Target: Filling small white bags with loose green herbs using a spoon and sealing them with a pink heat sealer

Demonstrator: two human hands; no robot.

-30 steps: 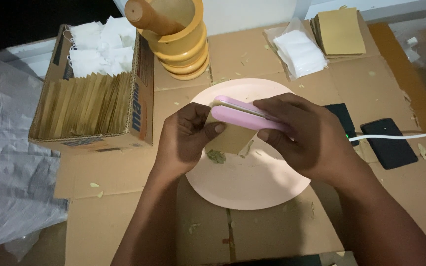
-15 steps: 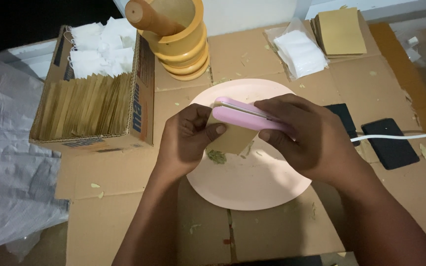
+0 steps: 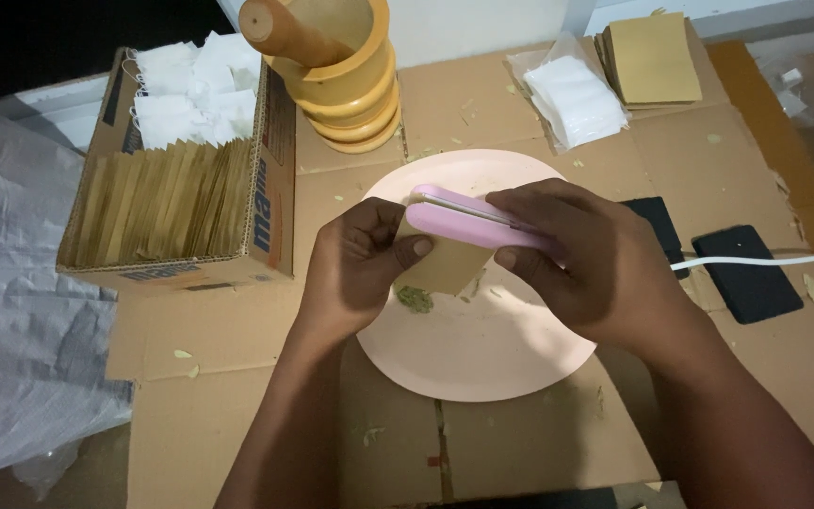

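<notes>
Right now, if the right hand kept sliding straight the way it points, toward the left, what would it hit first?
The right hand, clamping the pink sealer, would likely meet the left hand holding the tan pouch; depth between them is unclear.

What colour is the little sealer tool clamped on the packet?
Pale pink sealer, pressed by the right hand over a tan packet; head view.

Flattened cardboard (image 3: 520,123) covers the surface, carrying a pink plate (image 3: 482,363) at its centre, a box of packets (image 3: 176,198) (far-left corner), and a wooden mortar (image 3: 346,90) at the far edge.
</notes>
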